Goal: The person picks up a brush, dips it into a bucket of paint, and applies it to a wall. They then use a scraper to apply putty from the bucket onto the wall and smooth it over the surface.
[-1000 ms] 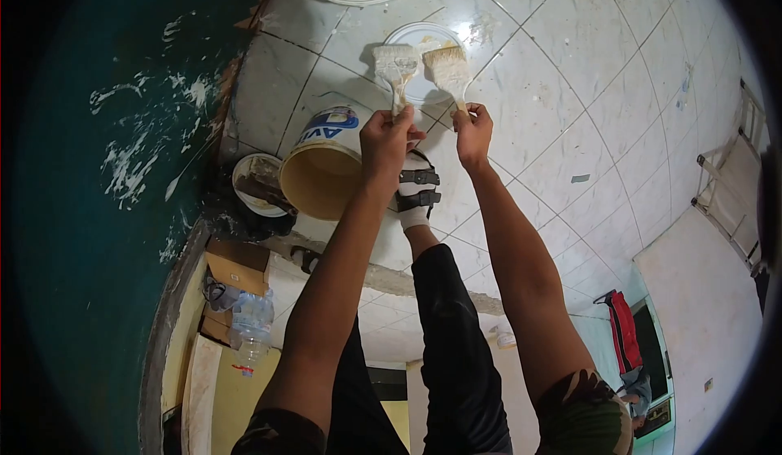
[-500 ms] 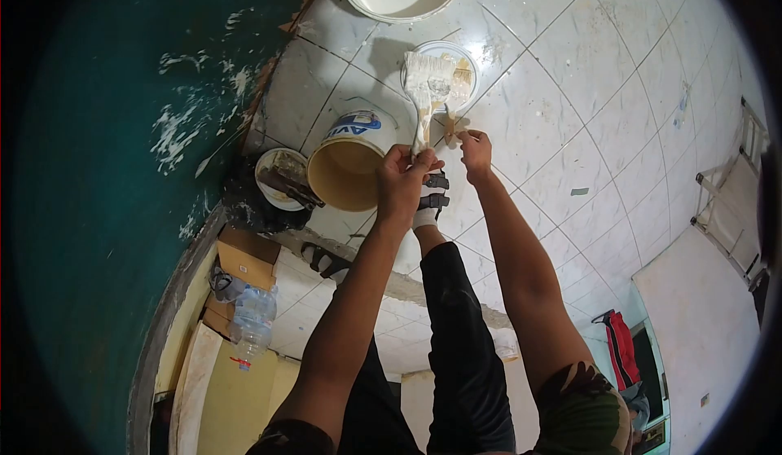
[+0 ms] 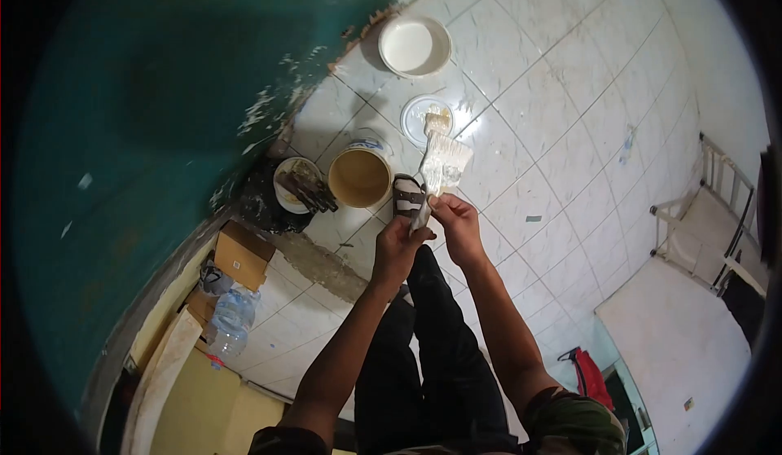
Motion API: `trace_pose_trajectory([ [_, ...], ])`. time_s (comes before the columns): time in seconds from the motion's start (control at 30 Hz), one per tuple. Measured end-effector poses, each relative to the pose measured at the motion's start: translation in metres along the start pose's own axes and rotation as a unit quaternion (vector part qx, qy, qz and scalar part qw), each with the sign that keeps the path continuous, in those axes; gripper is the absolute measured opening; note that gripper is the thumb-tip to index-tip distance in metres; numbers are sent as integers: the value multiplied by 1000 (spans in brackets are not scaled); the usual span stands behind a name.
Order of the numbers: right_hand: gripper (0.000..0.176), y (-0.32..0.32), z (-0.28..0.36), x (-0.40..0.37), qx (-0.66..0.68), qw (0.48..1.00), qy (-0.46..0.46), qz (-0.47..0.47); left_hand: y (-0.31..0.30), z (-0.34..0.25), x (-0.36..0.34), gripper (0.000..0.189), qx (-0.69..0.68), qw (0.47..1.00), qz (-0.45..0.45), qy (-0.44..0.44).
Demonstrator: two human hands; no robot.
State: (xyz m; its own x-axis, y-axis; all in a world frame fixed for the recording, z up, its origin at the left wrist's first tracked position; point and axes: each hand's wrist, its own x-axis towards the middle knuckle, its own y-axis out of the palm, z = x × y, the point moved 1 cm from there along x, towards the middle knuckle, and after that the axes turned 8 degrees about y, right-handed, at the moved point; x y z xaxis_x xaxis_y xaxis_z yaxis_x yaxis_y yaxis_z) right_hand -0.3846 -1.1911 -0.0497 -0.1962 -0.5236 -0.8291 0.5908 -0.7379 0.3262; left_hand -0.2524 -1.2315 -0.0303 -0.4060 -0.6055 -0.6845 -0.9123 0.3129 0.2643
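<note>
A wide paintbrush [image 3: 444,162], its bristles coated white, is held up in front of my body. My left hand [image 3: 397,251] is closed round the lower end of its handle. Higher on the handle, the fingers of my right hand [image 3: 458,228] pinch it near the brush head. A second, smaller brush head [image 3: 437,123] shows just above the wide one; its handle is hidden. Behind the brushes a white lid [image 3: 413,121] with yellowish smears lies on the tiled floor.
A tub of white paint [image 3: 415,46] stands beyond the lid. To the left are an open bucket [image 3: 359,178] and a small container with dark tools [image 3: 295,186]. A green wall [image 3: 187,129] with white smears runs along the left, with cardboard [image 3: 243,259] and bottles [image 3: 232,312] below.
My right hand has moved in from the right onto the brush handle. The wide brush now tilts right. The view has risen, so the floor objects look smaller, and my feet have shifted.
</note>
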Motion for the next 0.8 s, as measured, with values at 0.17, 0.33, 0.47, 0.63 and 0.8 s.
trace_pose_trajectory([
  [0.17,19,44,13,-99,-63,996,-28,49,-20,-35,-95,16,5,998,35,43],
  [0.33,15,94,-10,-209,-118,982,-82,125,-38,-63,-223,18,42,989,-19,141],
  [0.47,10,131,-50,-309,-172,959,-77,212,-59,-59,-361,16,-69,970,-64,223],
  [0.63,9,176,-118,-437,-288,890,-22,352,-85,-32,-533,16,-46,907,-211,362],
  [0.8,5,211,-188,-564,-384,782,14,491,-87,-11,-687,14,-48,861,-384,331],
])
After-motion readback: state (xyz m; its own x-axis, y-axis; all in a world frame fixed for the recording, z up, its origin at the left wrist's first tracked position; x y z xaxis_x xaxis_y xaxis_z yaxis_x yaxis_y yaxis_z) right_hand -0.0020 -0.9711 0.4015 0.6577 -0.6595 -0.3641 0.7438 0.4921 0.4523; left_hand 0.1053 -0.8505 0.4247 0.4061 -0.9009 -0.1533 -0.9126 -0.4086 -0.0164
